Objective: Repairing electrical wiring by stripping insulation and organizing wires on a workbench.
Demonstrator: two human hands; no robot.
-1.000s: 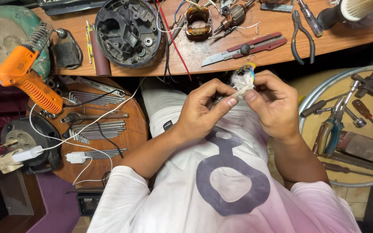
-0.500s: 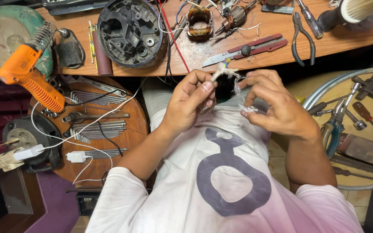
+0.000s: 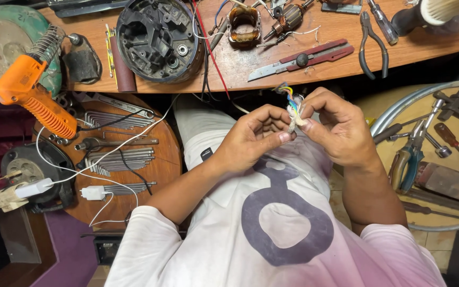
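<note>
We pinch one wire bundle (image 3: 293,109) between left hand (image 3: 253,138) and right hand (image 3: 336,127), above our lap. On the wooden bench (image 3: 251,61): one knife (image 3: 301,58), one pliers (image 3: 373,42), one black housing (image 3: 158,37).

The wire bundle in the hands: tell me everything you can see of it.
The wire bundle is a short, pale whitish sleeve with thin coloured wires (blue, yellow, green) fanning from its upper end. It stands roughly upright above the lap, just below the wooden bench edge, pinched between the left hand and the right hand. Its lower end is hidden by fingertips.
</note>
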